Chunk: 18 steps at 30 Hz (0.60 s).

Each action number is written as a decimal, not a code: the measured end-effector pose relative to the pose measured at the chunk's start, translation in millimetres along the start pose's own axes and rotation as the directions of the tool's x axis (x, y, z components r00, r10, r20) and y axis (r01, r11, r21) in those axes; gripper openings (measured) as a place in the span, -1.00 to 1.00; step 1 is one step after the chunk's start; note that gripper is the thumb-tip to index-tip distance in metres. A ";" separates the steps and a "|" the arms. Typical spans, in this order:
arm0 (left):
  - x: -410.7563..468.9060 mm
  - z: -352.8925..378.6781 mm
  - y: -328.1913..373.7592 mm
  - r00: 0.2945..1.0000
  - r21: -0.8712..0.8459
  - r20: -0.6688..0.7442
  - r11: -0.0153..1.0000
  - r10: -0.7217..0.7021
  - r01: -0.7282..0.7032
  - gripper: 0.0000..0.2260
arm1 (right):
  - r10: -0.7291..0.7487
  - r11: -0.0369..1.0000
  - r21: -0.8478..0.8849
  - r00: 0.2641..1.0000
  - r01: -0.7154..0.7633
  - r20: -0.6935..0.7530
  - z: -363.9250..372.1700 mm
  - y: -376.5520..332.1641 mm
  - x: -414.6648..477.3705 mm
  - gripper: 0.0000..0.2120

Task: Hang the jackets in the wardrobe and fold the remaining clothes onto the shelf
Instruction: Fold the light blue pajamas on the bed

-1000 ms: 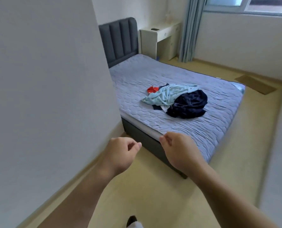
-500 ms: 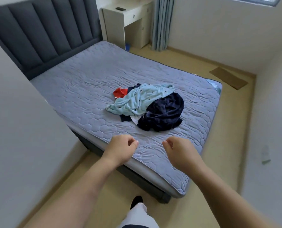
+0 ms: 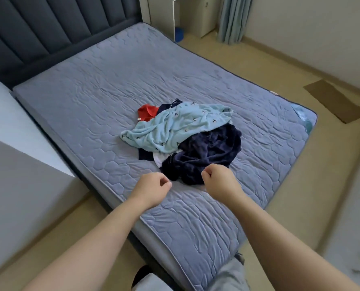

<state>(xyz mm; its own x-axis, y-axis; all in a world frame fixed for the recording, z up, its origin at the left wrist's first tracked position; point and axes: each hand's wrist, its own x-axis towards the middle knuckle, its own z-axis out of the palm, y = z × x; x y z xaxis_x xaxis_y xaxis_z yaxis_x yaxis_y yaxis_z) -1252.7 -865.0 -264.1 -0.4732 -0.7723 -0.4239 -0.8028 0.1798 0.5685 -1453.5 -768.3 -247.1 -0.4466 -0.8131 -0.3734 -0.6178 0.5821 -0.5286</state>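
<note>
Both curled, empty: left hand, right hand | clothes pile on grey mattress | beige floor

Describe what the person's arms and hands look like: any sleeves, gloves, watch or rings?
The left forearm and right forearm are bare to the frame edge, with no sleeve in view. The left hand and right hand wear no gloves, and no watch, band or ring shows on the sides facing the camera. Below, a light grey trouser leg and a dark shoe show.
</note>
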 end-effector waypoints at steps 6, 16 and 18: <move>106.4 78.8 75.6 0.980 -0.207 -0.041 0.961 -0.195 0.182 -0.78 | -0.029 0.987 -0.152 0.986 0.054 0.163 -18.0 91.3 165.7 -0.92; 256.2 161.7 85.8 0.967 -0.237 -0.109 0.951 -0.231 0.200 -0.73 | 0.005 0.891 -0.420 0.921 0.173 0.390 38.1 184.7 415.8 -0.84; 284.6 173.0 71.4 0.970 -0.205 -0.113 0.960 -0.217 0.191 -0.73 | -0.034 0.844 -0.477 0.914 0.243 0.404 60.8 193.0 452.4 -0.90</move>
<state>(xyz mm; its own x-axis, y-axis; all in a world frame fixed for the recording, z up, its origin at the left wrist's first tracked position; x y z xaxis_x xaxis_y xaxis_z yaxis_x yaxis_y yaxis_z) -1507.5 -966.5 -466.2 -0.2439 -0.8567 -0.4545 -0.7866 -0.0994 0.6094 -1735.5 -1024.1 -564.3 -0.1255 -0.7652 -0.6315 -0.9391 0.2968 -0.1730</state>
